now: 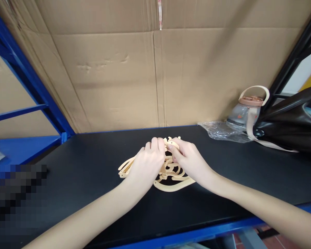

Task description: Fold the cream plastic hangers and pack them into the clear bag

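Hands meet over one tangled heap of cream plastic hangers [171,185] lying flat near the middle of a black shelf board [88,166], seen from the head camera. The left hand [147,163] curls its fingers down over the pile's top edge, gripping it. The right hand [189,161] pinches the same top edge between thumb and fingertips, just beside the left. The hangers overlap too closely to count. Well apart at the right rear stand one clear bottle [245,113] with a pink lid, one crumpled clear plastic bag [220,131] and one black bag [292,121]. Cardboard sheets [119,79] line the back; a blue rack frame [28,80] rises left.
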### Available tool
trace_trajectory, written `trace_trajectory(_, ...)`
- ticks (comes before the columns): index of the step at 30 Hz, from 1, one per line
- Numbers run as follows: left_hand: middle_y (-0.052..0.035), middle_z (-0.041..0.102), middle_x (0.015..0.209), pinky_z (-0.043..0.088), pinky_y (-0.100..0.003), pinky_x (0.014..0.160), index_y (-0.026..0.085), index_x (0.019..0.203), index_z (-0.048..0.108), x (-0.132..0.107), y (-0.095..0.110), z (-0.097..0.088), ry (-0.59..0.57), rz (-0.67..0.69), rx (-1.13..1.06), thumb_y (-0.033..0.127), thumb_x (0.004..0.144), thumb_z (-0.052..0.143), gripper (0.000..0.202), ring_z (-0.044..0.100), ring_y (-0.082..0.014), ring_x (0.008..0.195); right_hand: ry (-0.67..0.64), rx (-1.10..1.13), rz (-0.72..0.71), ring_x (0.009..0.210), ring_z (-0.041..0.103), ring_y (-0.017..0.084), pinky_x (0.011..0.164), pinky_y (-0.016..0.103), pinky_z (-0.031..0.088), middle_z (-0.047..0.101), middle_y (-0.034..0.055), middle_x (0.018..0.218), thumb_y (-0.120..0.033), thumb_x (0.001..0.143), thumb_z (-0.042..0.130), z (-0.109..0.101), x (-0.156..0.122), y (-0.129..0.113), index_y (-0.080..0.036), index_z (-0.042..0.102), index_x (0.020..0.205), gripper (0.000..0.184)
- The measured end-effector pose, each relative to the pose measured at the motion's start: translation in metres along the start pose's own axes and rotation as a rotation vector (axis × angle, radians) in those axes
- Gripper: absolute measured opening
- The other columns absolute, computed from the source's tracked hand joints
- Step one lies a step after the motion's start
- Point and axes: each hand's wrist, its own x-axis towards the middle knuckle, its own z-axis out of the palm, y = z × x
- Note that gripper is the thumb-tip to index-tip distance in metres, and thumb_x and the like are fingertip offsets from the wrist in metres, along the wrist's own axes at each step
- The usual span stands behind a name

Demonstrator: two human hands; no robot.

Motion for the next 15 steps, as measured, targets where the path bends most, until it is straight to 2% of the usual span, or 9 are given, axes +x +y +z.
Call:
trace_trajectory(4,-0.0056,0.054,0.080,0.040,-0.026,0.052,0.015,0.088,0.050,0.003,-0.001,0.004,-0.033,-0.074,-0.221,-0.006,0.078,0.036,0.027,0.059,-0.0215,0.070,0.003,-0.070,-0.029,0.050,0.041,0.012,0.053,0.025,0.030,0.043,-0.0053,0.054,-0.028,0.094,0.039,0.002,0.003,0.001,-0.022,0.036,0.066,0.028)
trace_trajectory(9,-0.0081,0.051,0.080,0.038,-0.027,0.057,0.015,0.083,0.049,0.003,0.010,0.018,0.048,-0.162,-0.324,-0.004,0.084,0.032,0.026,0.056,-0.0224,0.072,-0.022,-0.006,0.015,0.050,0.047,0.012,0.051,0.022,0.033,0.046,-0.0048,0.055,-0.027,0.093,0.036,0.009,0.003,0.010,-0.022,0.037,0.067,0.026)
trace_trajectory(12,-0.0050,0.046,0.073,0.034,-0.025,0.054,0.017,0.074,0.045,0.002,0.018,0.016,0.068,-0.215,-0.430,-0.006,0.081,0.035,0.026,0.055,-0.0217,0.069,-0.009,-0.151,-0.013,0.055,0.051,0.014,0.054,0.023,0.033,0.051,-0.0022,0.060,-0.022,0.092,0.037,0.007,0.002,0.006,-0.021,0.042,0.071,0.021)
trace_trajectory(15,-0.0017,0.040,0.066,0.030,-0.023,0.052,0.019,0.068,0.042,0.006,0.021,0.003,0.096,-0.267,-0.551,-0.007,0.077,0.038,0.028,0.054,-0.0212,0.066,-0.002,-0.353,-0.027,0.057,0.055,0.016,0.055,0.024,0.031,0.057,0.0000,0.064,-0.021,0.093,0.036,-0.001,0.005,-0.007,-0.020,0.048,0.080,0.018)
